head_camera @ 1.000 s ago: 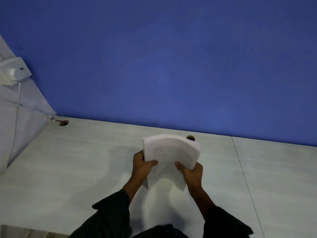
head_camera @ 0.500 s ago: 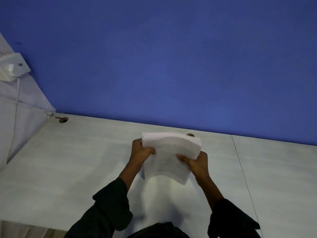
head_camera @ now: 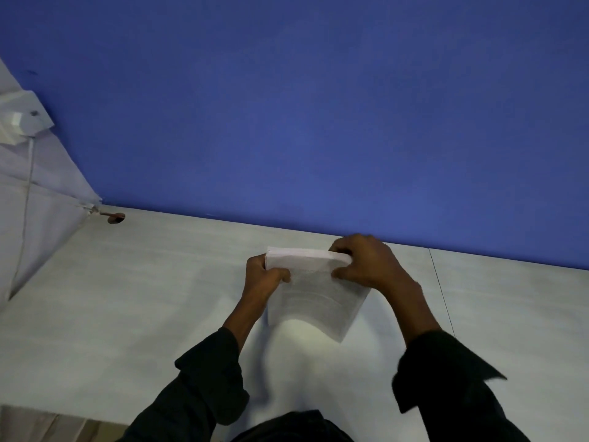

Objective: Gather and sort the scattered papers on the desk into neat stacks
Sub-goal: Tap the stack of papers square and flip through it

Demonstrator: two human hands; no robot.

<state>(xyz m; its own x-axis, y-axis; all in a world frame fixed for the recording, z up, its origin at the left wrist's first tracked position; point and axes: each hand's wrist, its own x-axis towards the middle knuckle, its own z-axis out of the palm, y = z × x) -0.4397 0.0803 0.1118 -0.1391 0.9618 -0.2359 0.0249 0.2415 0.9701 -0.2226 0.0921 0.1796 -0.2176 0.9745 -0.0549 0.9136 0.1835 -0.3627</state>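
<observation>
A thick stack of white printed papers (head_camera: 314, 298) stands tilted over the pale desk (head_camera: 127, 298), near the blue wall. My left hand (head_camera: 263, 280) grips its left edge, thumb on the front sheet. My right hand (head_camera: 366, 264) curls over the top right corner, fingers across the upper edge and thumb pressed on the front. The stack's lower edge hangs toward me, just above the desk surface. No loose sheets show elsewhere on the desk.
A blue wall (head_camera: 318, 122) runs right behind the desk. A cable hole (head_camera: 115, 217) sits at the back left, with a white cord and a white box (head_camera: 22, 122) on the pale side partition. A seam (head_camera: 441, 295) crosses the desk at right.
My right hand moved from the stack's lower right side up to its top right corner. The stack shifted slightly away from me, toward the wall, and my left hand kept its grip.
</observation>
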